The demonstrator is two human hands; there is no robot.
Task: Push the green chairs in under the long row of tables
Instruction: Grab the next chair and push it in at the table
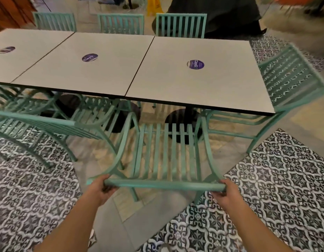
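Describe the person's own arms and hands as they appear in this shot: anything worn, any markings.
Both forearms are bare all the way to the lower edge of the picture: no sleeves show. The left hand and right hand wear no gloves, and no watch, bracelet or ring can be made out. No tattoos or other markings show on the upper sides that face the camera. The fingertips are mostly hidden from view.

A: lighting's warm and kinda dim, soft shadows pooling under the tables.
B: yeah, no glare. Wide-angle bends the edges, and the chair on the right smears with blur.
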